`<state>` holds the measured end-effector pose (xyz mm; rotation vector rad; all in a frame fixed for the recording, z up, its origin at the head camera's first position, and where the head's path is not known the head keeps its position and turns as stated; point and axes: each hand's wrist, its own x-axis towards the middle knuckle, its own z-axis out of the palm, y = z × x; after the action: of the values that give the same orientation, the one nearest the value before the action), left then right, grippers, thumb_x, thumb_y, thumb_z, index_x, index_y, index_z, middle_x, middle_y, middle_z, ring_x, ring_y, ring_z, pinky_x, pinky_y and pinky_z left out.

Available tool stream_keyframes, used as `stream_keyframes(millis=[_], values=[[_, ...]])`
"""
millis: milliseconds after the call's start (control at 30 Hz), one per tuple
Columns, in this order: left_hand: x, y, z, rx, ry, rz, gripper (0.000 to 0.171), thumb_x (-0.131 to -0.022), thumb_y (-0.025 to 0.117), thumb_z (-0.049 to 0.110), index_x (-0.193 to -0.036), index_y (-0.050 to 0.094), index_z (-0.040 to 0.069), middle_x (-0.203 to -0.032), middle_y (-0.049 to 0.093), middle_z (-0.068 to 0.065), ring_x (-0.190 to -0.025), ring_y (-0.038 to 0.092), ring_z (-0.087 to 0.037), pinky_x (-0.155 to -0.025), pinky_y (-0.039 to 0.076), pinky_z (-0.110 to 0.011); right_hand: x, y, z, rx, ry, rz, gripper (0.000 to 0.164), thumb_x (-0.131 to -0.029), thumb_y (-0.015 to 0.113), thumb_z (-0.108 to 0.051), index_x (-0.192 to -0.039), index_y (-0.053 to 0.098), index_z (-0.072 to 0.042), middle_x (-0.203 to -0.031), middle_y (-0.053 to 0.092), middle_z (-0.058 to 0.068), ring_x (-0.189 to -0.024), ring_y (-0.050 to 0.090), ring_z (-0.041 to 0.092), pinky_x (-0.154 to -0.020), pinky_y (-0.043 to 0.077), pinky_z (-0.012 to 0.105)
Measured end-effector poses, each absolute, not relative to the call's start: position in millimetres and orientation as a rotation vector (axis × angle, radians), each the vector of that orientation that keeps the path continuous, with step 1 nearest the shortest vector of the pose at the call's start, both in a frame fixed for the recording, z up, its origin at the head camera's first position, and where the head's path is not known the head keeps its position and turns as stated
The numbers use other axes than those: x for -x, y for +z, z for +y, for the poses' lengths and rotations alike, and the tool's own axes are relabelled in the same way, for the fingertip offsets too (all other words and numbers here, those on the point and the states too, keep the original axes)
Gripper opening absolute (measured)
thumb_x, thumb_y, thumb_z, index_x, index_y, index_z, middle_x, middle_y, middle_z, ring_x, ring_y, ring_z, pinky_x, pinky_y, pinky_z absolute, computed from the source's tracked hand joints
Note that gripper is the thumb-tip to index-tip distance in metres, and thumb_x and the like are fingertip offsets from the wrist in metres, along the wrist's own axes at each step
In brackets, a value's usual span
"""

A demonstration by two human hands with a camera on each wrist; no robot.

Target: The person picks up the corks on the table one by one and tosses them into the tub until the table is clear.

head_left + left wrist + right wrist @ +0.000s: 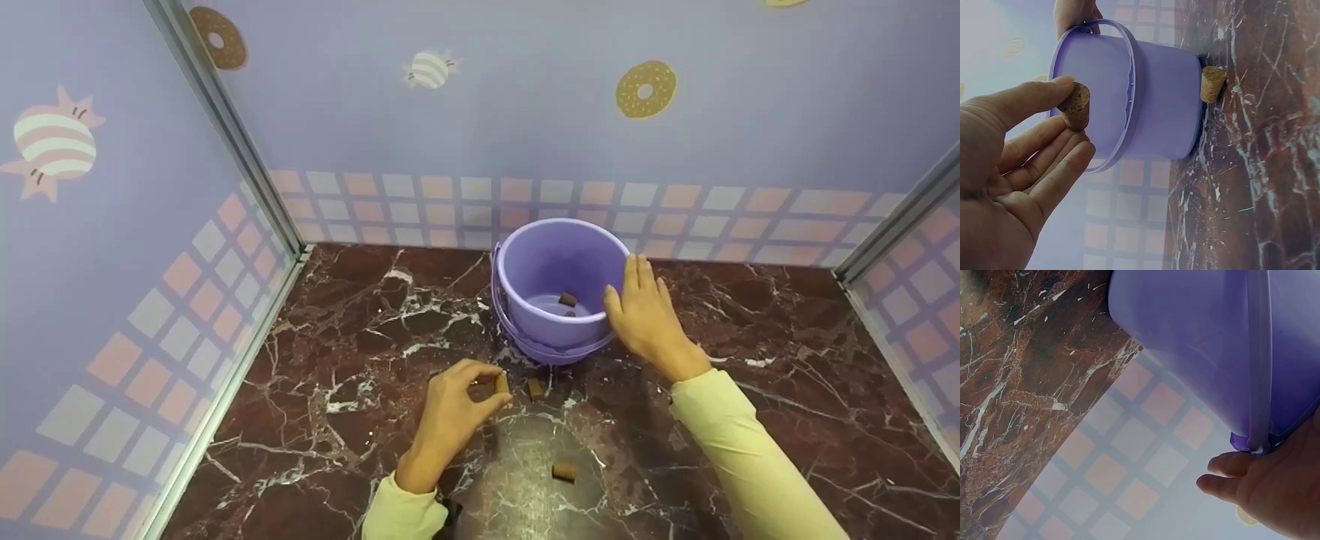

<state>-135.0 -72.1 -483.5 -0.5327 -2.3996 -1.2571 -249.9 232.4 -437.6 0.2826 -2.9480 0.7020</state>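
My left hand (457,401) pinches a small brown cork (1077,112) between thumb and fingers, in front of and left of a purple bucket (551,330). The bucket stands upright, its handle (1135,84) hanging down on the near side. Two corks (568,299) show inside on its bottom. My right hand (649,311) rests on the right side of the rim with its fingers extended; in the right wrist view the hand (1280,495) lies beside the handle's hinge. Just in front of the bucket another cork (1213,85) stands on the floor, and one more cork (564,472) lies nearer to me.
The surface is dark red marble-patterned floor (360,450) with white veins. A lilac back wall (525,112) with printed donuts and sweets stands close behind the bucket. Side panels rise at the left (135,247) and right (919,300), meeting the back wall at metal strips.
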Motion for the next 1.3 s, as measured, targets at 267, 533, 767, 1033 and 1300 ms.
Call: stream_keyframes(millis=[267,533,767,1033,1300], values=[[139.6,-477.7,-72.5,0.563,-1.278,-2.373,0.034,-0.076,0.095,0.004,-0.106,0.079,0.0,-0.102,0.077,-0.007,-0.093,0.074,-0.025,-0.085,0.063,-0.037,250.4,-436.7,232.0,-0.277,0.699,-2.954,0.074,-0.113,0.032,-0.032,-0.16,0.007,0.019,-0.168,0.007,0.04,-0.159,0.007,0.048,-0.129,0.003,0.061],[145.6,-472.1,-71.1,0.572,-1.255,-2.369,0.034,-0.076,0.095,0.005,-0.106,0.079,0.001,-0.102,0.077,-0.008,-0.093,0.075,-0.024,-0.087,0.062,-0.036,249.5,-436.5,231.9,-0.285,0.708,-2.95,0.072,-0.113,0.034,-0.029,-0.16,0.008,0.019,-0.167,0.007,0.041,-0.159,0.007,0.049,-0.129,0.003,0.062],[149.5,-465.0,-69.9,0.581,-1.238,-2.357,0.034,-0.076,0.095,0.007,-0.105,0.079,0.001,-0.102,0.077,-0.008,-0.092,0.074,-0.025,-0.086,0.062,-0.037,250.6,-437.4,232.4,-0.279,0.707,-2.943,0.071,-0.113,0.035,-0.027,-0.159,0.009,0.02,-0.167,0.008,0.041,-0.158,0.009,0.049,-0.129,0.004,0.062],[154.8,-453.8,-68.8,0.622,-1.23,-2.316,0.035,-0.075,0.095,0.005,-0.104,0.078,0.0,-0.101,0.076,-0.009,-0.092,0.074,-0.024,-0.087,0.062,-0.037,250.1,-436.9,231.7,-0.282,0.708,-2.938,0.072,-0.112,0.035,-0.028,-0.159,0.009,0.02,-0.167,0.008,0.041,-0.158,0.008,0.049,-0.129,0.004,0.063],[161.0,-446.3,-67.7,0.65,-1.284,-2.31,0.034,-0.077,0.094,0.002,-0.106,0.077,-0.001,-0.101,0.075,-0.01,-0.09,0.074,-0.024,-0.082,0.064,-0.037,250.1,-437.3,232.1,-0.281,0.708,-2.939,0.072,-0.113,0.034,-0.028,-0.159,0.008,0.02,-0.167,0.007,0.041,-0.158,0.008,0.049,-0.129,0.003,0.063]])
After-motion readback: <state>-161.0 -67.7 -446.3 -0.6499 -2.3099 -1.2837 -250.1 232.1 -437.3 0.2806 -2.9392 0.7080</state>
